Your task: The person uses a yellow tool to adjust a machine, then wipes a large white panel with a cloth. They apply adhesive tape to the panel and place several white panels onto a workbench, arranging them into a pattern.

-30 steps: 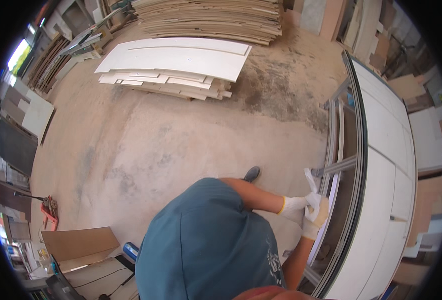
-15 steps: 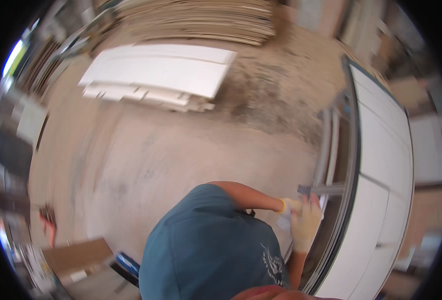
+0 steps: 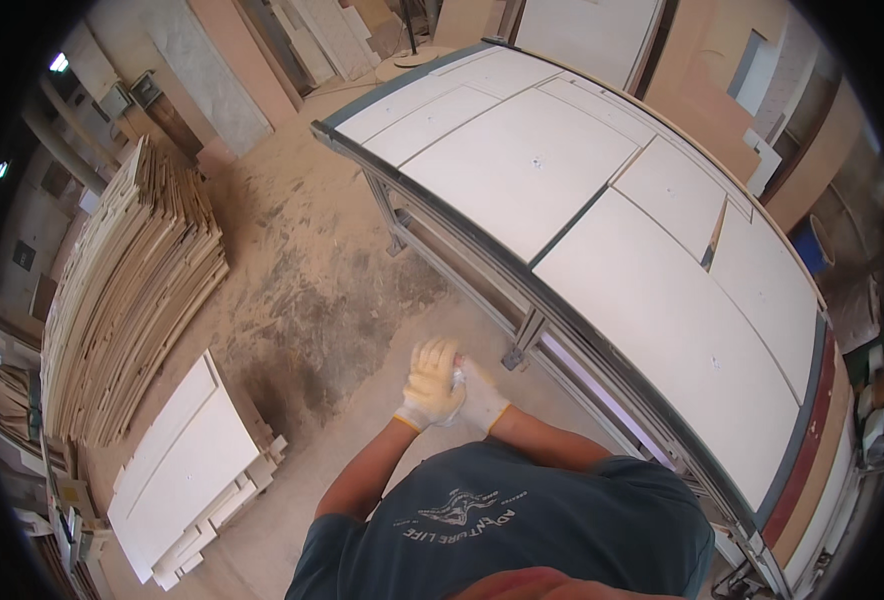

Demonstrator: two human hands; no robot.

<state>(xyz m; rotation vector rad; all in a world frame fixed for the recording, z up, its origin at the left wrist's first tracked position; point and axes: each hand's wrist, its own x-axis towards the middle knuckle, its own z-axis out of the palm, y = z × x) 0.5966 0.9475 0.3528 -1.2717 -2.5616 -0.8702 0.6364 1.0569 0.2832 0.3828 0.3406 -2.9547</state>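
Both hands meet in front of my chest, in whitish gloves with yellow palms and cuffs. My left hand (image 3: 430, 385) is closed, its curled fingers pressed against the other hand. Whatever lies inside its grip is hidden. My right hand (image 3: 483, 398) is close beside it, slightly blurred, its fingers mostly out of sight behind the left. A small reddish spot shows between the two hands. Just right of them is the metal frame of a long table (image 3: 527, 335), apart from both hands. White cut panels (image 3: 537, 165) lie across its top, with dark gaps between them.
A tall stack of thin boards (image 3: 132, 300) stands on the dusty floor at the left. In front of it lies a pile of white panels (image 3: 187, 460) with ragged offcuts below. Large sheets (image 3: 207, 75) lean at the back wall. A blue bin (image 3: 812, 243) stands beyond the table.
My view has swung to the right, so the table fills more of it and the board stack is at the left. My hands stay together, now in front of my chest.
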